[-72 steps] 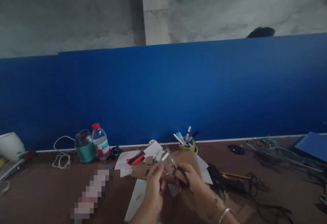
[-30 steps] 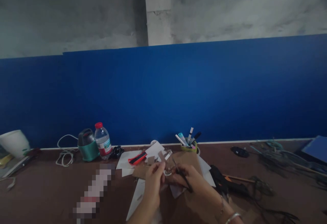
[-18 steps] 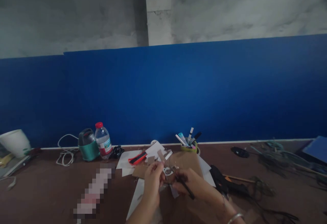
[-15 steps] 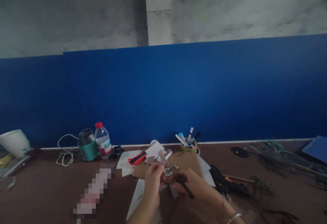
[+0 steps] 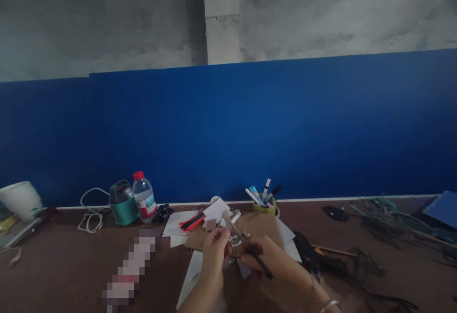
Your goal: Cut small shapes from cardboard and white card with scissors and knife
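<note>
My left hand is closed in a pinch at the left edge of a small white piece with black line markings. On the right, my right hand is wrapped round a long slim tool, dark at its near end. Its far part looks paler and reaches up and left past the marked piece; its exact kind is unclear. Behind both hands lies a brown cardboard sheet, with paper scraps to its left. The fingers partly hide the marked piece.
A red-and-black box cutter rests on paper. Behind are a pen holder with markers, a water bottle and a teal container. To the right lie a black glue gun and tangled cords.
Both hands keep almost the same place. The slim tool and the marked piece have barely shifted.
</note>
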Motion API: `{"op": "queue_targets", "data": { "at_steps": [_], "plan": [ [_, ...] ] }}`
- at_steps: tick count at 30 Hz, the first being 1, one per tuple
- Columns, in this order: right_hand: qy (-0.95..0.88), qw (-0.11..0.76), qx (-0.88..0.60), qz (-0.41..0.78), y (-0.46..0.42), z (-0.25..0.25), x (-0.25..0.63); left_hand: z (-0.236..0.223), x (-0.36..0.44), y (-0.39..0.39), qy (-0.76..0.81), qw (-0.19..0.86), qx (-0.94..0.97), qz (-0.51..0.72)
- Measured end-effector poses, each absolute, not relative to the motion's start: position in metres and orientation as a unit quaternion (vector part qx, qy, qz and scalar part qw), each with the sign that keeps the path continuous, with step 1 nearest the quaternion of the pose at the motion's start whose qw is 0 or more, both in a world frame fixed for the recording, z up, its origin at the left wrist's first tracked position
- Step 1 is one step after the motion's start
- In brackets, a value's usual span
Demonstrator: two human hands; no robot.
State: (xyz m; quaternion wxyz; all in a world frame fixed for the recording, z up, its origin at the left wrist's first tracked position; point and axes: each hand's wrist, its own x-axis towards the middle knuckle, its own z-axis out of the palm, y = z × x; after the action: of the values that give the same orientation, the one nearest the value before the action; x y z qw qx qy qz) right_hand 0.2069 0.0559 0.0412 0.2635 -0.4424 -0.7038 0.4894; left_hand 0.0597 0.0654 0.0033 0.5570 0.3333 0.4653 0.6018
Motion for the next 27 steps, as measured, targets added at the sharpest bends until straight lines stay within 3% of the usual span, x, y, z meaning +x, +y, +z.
{"op": "queue_targets", "data": {
  "at_steps": [27],
  "plan": [
    [-0.711,0.273,-0.421,0.493,0.059,0.035,0.208,0.001,0.061,0.065,0.428,0.589,0.337,0.597]
  ]
}}
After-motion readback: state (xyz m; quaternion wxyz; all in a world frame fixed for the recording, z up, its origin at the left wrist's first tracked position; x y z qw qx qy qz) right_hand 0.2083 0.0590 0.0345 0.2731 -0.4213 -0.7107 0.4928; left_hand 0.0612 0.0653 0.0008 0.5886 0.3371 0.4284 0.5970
